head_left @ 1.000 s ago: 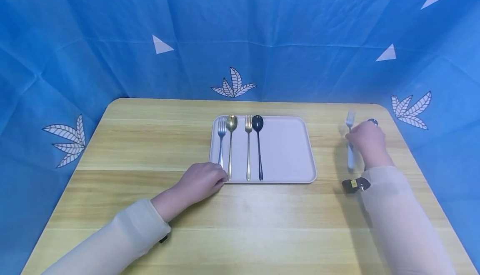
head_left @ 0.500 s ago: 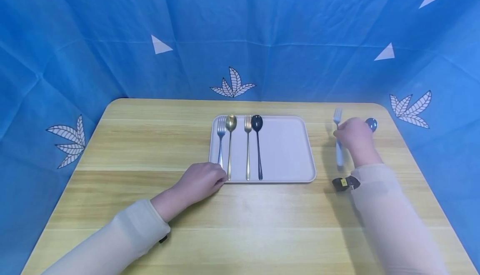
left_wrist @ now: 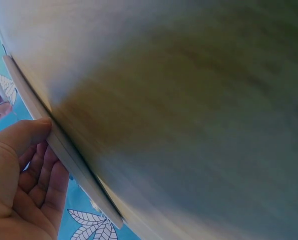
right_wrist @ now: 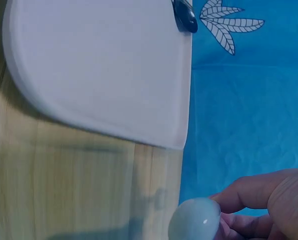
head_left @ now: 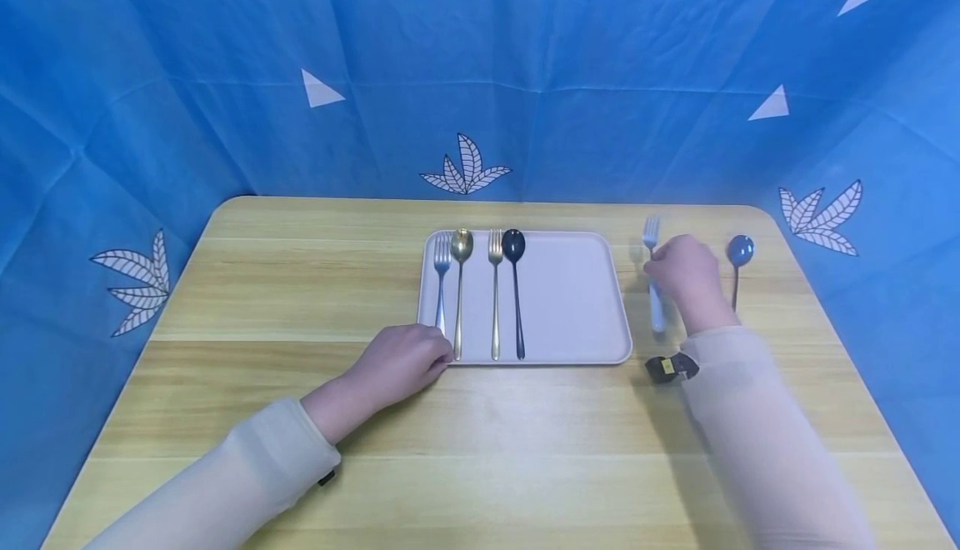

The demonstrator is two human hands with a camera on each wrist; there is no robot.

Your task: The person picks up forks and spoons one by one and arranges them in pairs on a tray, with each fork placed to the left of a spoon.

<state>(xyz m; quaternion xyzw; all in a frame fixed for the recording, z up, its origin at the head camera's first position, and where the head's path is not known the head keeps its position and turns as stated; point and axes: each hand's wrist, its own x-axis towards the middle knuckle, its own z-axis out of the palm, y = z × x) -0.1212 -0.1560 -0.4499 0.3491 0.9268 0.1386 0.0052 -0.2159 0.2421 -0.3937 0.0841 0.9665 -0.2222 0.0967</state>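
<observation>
My right hand (head_left: 686,273) pinches a fork with pale handle (head_left: 657,308) and silver tines, just right of the tray (head_left: 577,304). In the right wrist view the handle's rounded end (right_wrist: 194,220) shows beside thumb and fingers. With thumb against the outside of the rim (left_wrist: 81,165) and fingers curled over it, my left hand (head_left: 401,360) grips the tray's near left corner. Side by side on the tray lie a silver fork (head_left: 442,258), a gold spoon (head_left: 461,246), a gold fork (head_left: 496,254) and a black spoon (head_left: 513,246).
A dark, shiny spoon (head_left: 740,250) lies on the wooden table (head_left: 510,450) at the right, its lower handle hidden by my right arm. Blue patterned cloth (head_left: 600,75) walls the table at the back and sides.
My right hand has moved left with the fork, towards the tray. The dark spoon at the right, mostly covered earlier, now shows. My left hand stays on the tray corner.
</observation>
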